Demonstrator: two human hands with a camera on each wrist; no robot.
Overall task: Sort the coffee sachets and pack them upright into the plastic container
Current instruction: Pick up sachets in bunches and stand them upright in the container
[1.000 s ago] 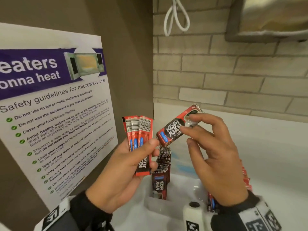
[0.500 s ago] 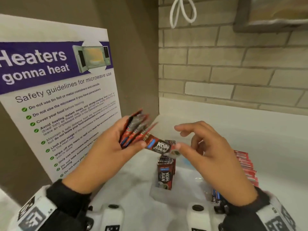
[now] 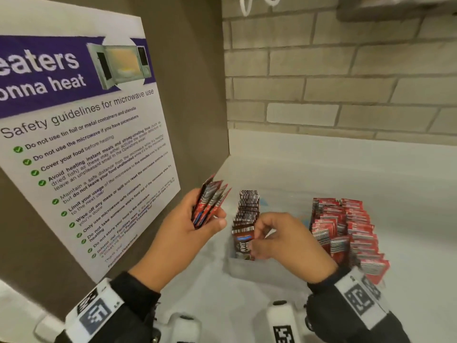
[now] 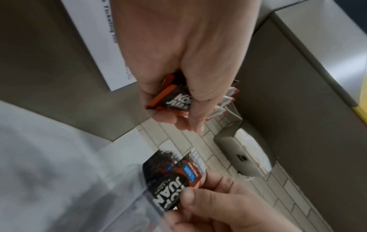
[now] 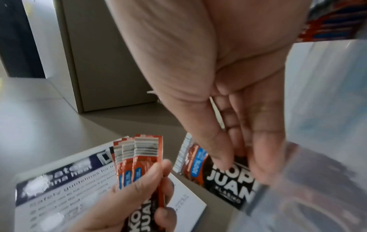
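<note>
Sachet — "KOPI JUAN"; poster — "Safety guidelines for microwave use".

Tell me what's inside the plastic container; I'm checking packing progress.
Inside the plastic container: a dark sachet row standing upright, the right hand adding one at its near end. The hand hides the container's middle.

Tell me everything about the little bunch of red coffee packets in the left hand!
The bunch of red and black coffee sachets is a fan of slim, shiny foil-looking sticks. Each has a red end with a striped white strip, a blue patch, and white "KOPI JUAN" lettering on black. The left hand grips their lower ends between thumb and fingers, so the tops splay up and tilt away. They hang in the air left of the clear plastic container, touching only that hand.
</note>
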